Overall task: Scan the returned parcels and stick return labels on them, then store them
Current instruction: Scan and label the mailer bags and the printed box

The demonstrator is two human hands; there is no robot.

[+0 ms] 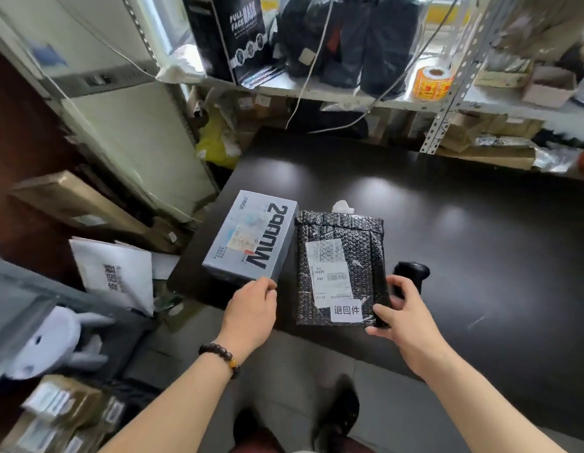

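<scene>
Two returned parcels lie side by side at the near edge of a dark glossy surface (447, 223): a black bubble-wrap mailer (341, 256) and, touching it at its 9 o'clock, a grey-blue printed cardboard box (251, 237). The mailer already carries a white return sticker (347, 310) at its 6 o'clock edge; the box shows none, so its scan and labelling appear to be the step in hand. The left hand (251, 308), fingers relaxed, touches the box's near corner. The right hand (405, 318) grips a black handheld scanner (410, 276) at the mailer's 3 o'clock. The next move likely calls for aiming the scanner at the box's shipping label. On the metal shelf (349, 96) at 12 o'clock stands an orange sticker roll (433, 82); the contents of the shelf's cartons are hidden.
</scene>
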